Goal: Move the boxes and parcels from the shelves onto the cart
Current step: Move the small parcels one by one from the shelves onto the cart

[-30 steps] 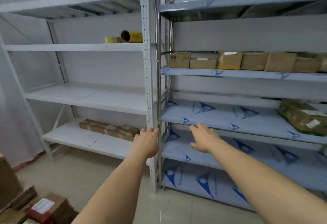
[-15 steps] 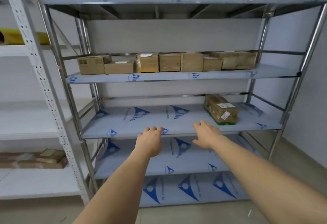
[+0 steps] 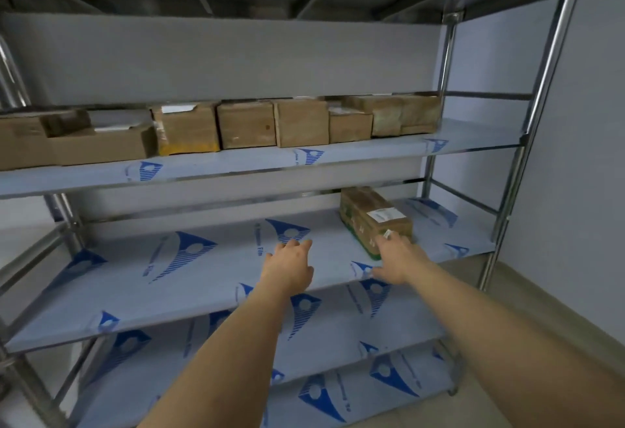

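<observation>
A: How far along is it?
B: Plenty is waiting. Both hands are reaching empty, fingers loosely spread: right hand (image 3: 394, 258) nearing the taped parcel (image 3: 373, 219) at the middle shelf (image 3: 189, 278)'s right end, left hand (image 3: 291, 267) over its front edge.
A: And above?
B: A row of cardboard boxes (image 3: 247, 125) is sitting untouched; no cart showing.

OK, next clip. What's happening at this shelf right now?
A person is reaching both bare hands toward a taped parcel lying alone on the middle shelf of a steel rack. The right hand is at the parcel's near end, fingers open; the left hand hovers open over the shelf beside it. Nothing is gripped yet. A row of cardboard boxes waits on the shelf above.
</observation>
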